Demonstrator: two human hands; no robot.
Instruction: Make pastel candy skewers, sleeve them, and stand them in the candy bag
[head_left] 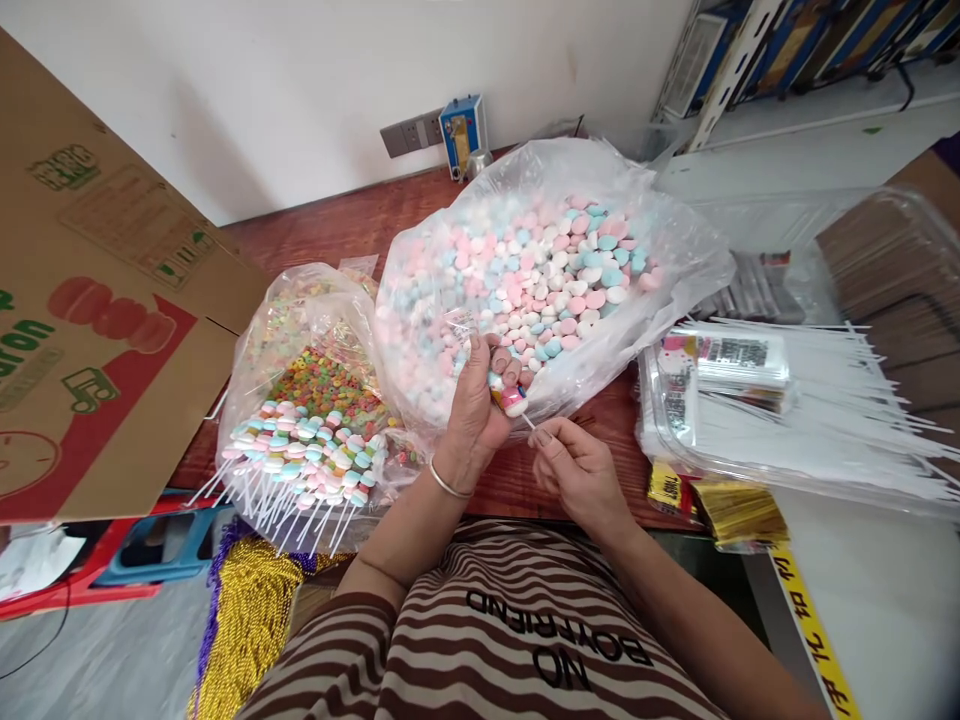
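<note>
My left hand [480, 398], with a bangle at the wrist, is closed around a small pink and white candy [512, 402] at the near edge of a big clear bag [675, 250] of pastel candies. A thin white stick [529, 422] runs from that candy to my right hand [571, 465], whose thumb and fingers pinch its lower end. Left of my hands, a second clear bag [255, 350] holds small multicoloured rings [337, 385], with rows of candies on white sticks [304, 455] lying on its near part.
At the right, a clear plastic tray [656, 400] holds many white sticks and printed packets. Gold strips [742, 510] lie in front of it. A cardboard box [97, 300] stands at the left. A blue device [463, 130] is by the wall socket.
</note>
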